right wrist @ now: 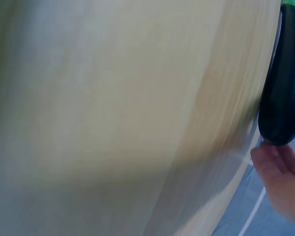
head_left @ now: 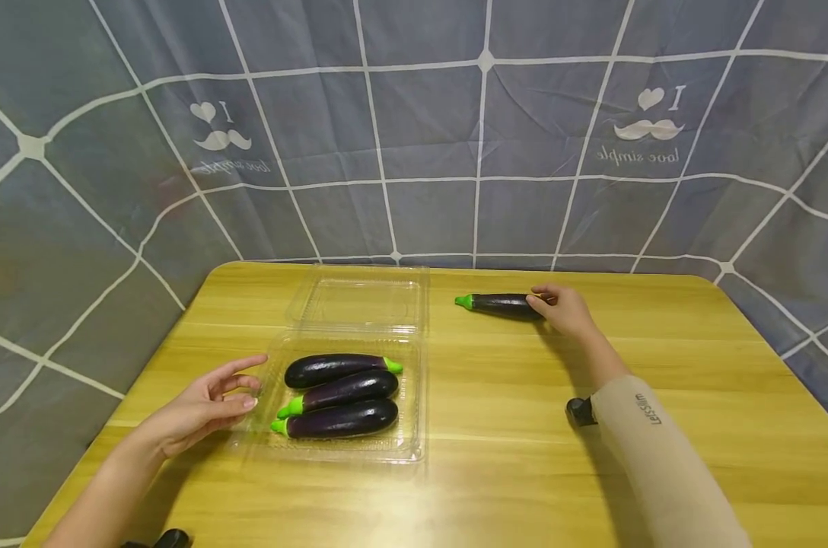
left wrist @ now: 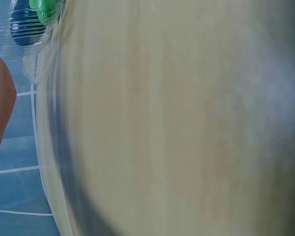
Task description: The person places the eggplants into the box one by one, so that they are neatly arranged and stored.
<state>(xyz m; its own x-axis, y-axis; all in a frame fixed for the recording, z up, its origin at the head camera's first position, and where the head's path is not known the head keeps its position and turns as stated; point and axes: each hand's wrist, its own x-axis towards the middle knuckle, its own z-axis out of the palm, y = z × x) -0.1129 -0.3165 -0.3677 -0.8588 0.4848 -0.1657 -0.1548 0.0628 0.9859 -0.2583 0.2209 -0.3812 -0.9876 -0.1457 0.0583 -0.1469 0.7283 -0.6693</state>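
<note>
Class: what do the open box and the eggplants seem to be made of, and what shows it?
Box: probably thin, glossy clear plastic; the tabletop shows through.
Eggplants: smooth, glossy with highlights; vivid green stems suggest plastic imitations, but real ones remain possible.

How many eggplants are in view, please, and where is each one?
4: the back eggplant, middle eggplant and front eggplant lie in the clear container; right of it, the right hand holds the fourth eggplant by its blunt end.

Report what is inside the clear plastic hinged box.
Three glossy, dark purple eggplants with green stems lie in the clear plastic box; whatever is directly beneath them is covered and unseen.
</note>
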